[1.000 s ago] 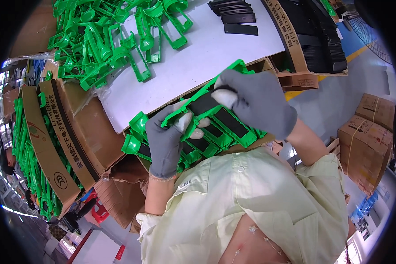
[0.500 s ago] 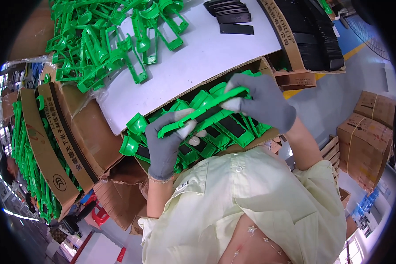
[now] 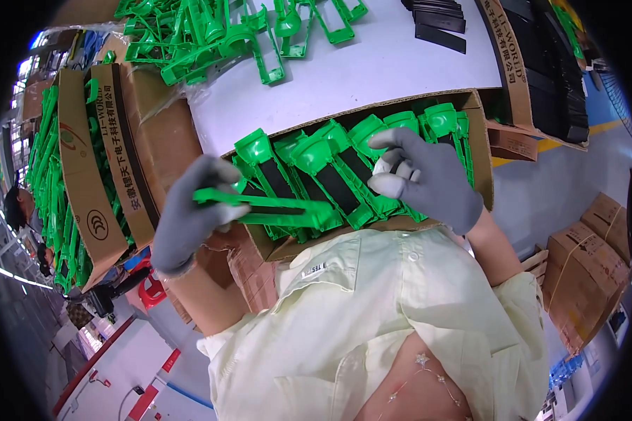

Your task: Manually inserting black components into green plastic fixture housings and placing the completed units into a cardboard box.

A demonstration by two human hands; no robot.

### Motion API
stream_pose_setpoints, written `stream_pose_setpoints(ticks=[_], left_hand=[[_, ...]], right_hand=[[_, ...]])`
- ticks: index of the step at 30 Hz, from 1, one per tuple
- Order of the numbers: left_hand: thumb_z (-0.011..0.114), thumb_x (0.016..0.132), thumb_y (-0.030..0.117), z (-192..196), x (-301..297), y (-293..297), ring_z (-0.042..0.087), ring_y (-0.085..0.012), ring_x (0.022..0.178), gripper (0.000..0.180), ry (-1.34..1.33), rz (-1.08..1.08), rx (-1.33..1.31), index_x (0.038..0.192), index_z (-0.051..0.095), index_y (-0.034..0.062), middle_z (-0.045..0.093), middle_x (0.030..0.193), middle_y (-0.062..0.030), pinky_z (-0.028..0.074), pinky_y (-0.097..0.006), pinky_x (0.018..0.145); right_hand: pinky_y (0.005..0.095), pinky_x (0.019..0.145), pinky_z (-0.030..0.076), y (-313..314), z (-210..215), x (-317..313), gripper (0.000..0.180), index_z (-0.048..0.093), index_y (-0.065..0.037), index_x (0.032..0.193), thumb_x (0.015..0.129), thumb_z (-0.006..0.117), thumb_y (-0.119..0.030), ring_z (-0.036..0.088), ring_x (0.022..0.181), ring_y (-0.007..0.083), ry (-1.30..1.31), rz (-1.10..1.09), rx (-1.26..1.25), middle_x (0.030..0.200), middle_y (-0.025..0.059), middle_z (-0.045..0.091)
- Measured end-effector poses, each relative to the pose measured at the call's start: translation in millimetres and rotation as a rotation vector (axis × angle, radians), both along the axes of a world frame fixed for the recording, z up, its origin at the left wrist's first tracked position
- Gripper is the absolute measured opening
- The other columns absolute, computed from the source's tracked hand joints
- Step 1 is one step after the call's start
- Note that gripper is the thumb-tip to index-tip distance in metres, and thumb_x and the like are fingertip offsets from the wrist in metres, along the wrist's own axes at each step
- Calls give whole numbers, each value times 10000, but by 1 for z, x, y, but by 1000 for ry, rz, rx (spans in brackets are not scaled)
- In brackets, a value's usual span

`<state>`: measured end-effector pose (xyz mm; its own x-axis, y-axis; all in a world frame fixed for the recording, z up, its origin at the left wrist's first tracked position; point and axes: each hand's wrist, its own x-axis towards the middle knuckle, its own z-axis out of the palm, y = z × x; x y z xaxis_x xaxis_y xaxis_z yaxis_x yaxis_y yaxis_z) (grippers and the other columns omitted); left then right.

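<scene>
My left hand [image 3: 196, 214], in a grey glove with pale fingertips, grips one end of a long green plastic frame [image 3: 281, 210]. The frame lies sideways over the near left part of an open cardboard box [image 3: 481, 151]. Inside that box stand several green plastic frames [image 3: 316, 154], each with a rounded cup at the top and a black strip [image 3: 333, 188] in its slot. Over the box's right half is my right hand [image 3: 425, 175], gloved the same way. Its fingers are loosely curled and apart, with nothing visible between them.
Loose green frames [image 3: 235, 42] lie heaped on the white table [image 3: 372, 77]. Black strips [image 3: 439, 35] are stacked at the far right, beside a carton of black strips [image 3: 548, 77]. Left stands a carton [image 3: 77, 175] full of green frames; taped boxes [image 3: 586, 274] sit on the floor at right.
My right hand has let go of the green frame. My left hand has carried it left and nearer, with its free end swung toward the right. The view has shifted.
</scene>
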<state>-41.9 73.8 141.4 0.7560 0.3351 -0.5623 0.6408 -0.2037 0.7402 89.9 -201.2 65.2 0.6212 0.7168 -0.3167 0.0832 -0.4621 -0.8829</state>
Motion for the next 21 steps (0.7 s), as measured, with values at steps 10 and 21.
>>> stream_pose_setpoints(ticks=[10, 21], left_hand=[[762, 704, 386, -32, 22, -15, 575, -303, 1062, 715, -117, -251, 1023, 1299, 469, 117, 616, 1106, -159, 481, -382, 810], [651, 810, 450, -89, -3, -38, 367, -436, 1282, 729, -175, -286, 1000, 1369, 391, 61, 455, 1343, -224, 283, -488, 1065]], right_hand=[[208, 609, 445, -16, -2, 25, 363, 619, -107, 1100, 776, 711, -238, 521, 629, 64, -95, -99, -54, 776, 13, 612], [196, 622, 426, -31, -24, 121, 312, 613, -29, 1080, 858, 649, -246, 524, 682, 44, -325, -340, -77, 794, 19, 619]])
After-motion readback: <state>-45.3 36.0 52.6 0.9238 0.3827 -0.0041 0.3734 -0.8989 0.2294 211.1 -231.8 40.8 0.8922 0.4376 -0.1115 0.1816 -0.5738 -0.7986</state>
